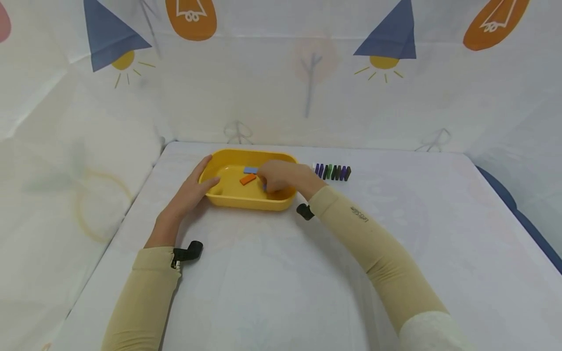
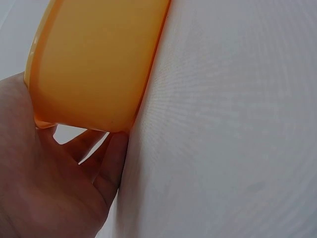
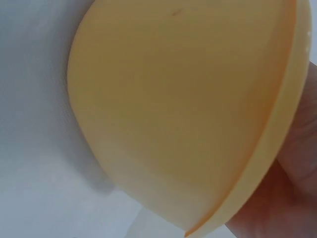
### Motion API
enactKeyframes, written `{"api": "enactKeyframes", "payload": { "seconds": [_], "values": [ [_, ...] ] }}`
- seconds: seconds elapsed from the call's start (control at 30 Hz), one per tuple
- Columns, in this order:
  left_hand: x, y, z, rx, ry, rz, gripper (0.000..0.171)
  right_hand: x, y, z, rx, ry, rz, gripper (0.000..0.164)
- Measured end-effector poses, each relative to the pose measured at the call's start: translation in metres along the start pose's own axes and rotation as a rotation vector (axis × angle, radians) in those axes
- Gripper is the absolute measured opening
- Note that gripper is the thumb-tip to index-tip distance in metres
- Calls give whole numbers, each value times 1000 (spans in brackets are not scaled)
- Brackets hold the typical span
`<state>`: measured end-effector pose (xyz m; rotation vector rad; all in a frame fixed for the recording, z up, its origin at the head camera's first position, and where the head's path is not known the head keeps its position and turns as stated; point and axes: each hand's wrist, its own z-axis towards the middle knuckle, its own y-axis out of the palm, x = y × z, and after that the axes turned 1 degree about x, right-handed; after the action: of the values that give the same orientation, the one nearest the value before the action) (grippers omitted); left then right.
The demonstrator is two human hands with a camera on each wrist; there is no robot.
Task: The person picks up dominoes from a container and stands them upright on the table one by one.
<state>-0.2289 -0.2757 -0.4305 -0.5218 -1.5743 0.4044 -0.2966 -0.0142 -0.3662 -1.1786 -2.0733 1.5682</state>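
Observation:
A yellow tray (image 1: 239, 202) stands near the back of the table. My left hand (image 1: 189, 192) grips its left end, with the thumb over the rim and the other fingers against the outer wall; in the left wrist view the fingers (image 2: 116, 153) reach under the tray's side. My right hand (image 1: 281, 175) is inside the right half, fingers curled down at a small blue-purple block (image 1: 265, 187), mostly hidden by them. Left of these fingers, a light blue block (image 1: 250, 170) and an orange block (image 1: 248, 180) lie on the tray floor. The right wrist view shows mainly the tray's outer wall (image 3: 183, 99).
Just right of the tray, a row of several small dark purple, green and black blocks (image 1: 332, 172) stands on the white-covered table (image 1: 272, 273). A printed white curtain (image 1: 272, 87) hangs along the table's back edge.

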Motion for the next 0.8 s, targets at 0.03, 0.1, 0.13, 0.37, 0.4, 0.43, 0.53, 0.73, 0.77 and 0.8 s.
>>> {"api": "enactKeyframes", "payload": {
  "seconds": [0.03, 0.1, 0.13, 0.37, 0.4, 0.43, 0.53, 0.73, 0.77, 0.8],
  "values": [
    [0, 0, 0, 1, -3, 0, 72, 1, 0, 0, 3, -4, 11, 5],
    [1, 0, 0, -1, -8, 2, 72, 3, 0, -1, 10, -9, 25, 6],
    [1, 0, -1, -2, -11, 2, 72, 4, 1, -1, 14, -12, 28, 7],
    [2, 1, -1, 2, -20, -9, 71, 9, 2, 0, 23, -18, 67, 10],
    [2, 1, -1, 1, -20, -10, 71, 10, 2, -1, 24, -17, 69, 11],
    [2, 2, -2, -2, -21, -11, 71, 11, 2, -1, 26, -16, 71, 11],
    [2, 1, -2, -6, -25, -9, 71, 14, 3, -3, 37, -25, 82, 12],
    [3, 1, -2, -3, -22, 1, 72, 20, 5, -8, 79, -56, 142, 11],
    [3, 1, -2, -4, -23, 0, 72, 22, 6, -8, 89, -61, 152, 11],
    [3, 2, -2, -5, -23, 1, 72, 23, 7, -9, 99, -63, 166, 10]
  ]
}}
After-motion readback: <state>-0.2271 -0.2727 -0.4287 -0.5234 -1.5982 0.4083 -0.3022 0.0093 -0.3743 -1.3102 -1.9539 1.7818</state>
